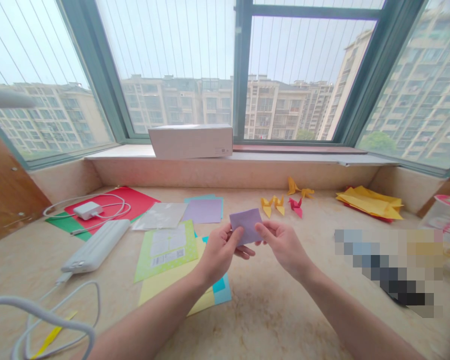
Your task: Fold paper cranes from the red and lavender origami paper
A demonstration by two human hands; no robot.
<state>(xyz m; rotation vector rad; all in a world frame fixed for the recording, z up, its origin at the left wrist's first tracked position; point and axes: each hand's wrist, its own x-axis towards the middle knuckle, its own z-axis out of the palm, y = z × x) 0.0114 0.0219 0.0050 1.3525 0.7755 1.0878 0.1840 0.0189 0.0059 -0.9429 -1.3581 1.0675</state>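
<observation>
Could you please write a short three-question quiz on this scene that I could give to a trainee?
1. Multiple choice: what colour is the paper held between the left hand and the right hand?
A) green
B) purple
C) red

2. True or false: the white box rests on the windowsill.

3. Fill the gap: among the small folded paper figures beyond the right hand, exactly ____ is pinkish red.

Key:
1. B
2. True
3. one
</observation>
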